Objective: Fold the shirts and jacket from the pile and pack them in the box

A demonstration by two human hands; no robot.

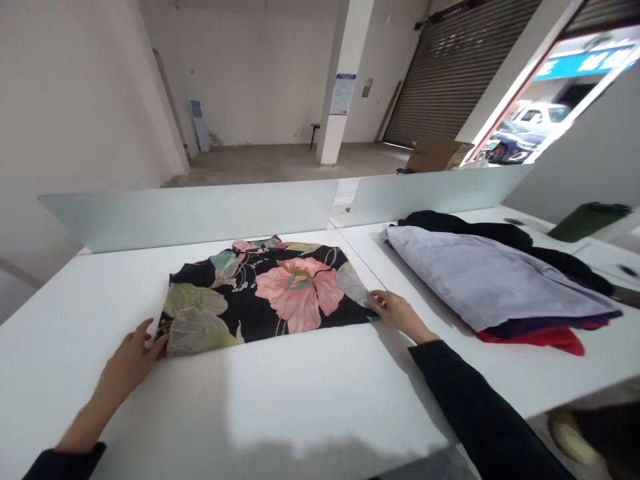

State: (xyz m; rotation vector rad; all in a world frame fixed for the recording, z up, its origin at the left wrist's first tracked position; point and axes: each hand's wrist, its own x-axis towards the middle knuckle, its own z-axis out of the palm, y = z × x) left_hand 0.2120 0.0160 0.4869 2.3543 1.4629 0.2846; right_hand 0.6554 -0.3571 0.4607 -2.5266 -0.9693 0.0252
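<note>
A black shirt point(260, 287) printed with large pink, green and grey flowers lies flat on the white table, with its narrower, collar-like end toward the glass panel. At its near left corner, my left hand point(137, 350) pinches the cloth between thumb and fingers, the index finger raised a little. My right hand point(397, 312) grips the near right corner, fingertips closed on the edge. Between the two hands the near hem runs fairly straight, slanting slightly down to the left.
To the right lies a pile of clothes: a pale lavender garment point(465, 267) on top, red cloth point(540, 339) below, black cloth point(465, 227) behind. A frosted glass panel point(215, 213) borders the white table point(300, 400) at the back. A dark green bin point(585, 221) stands far right.
</note>
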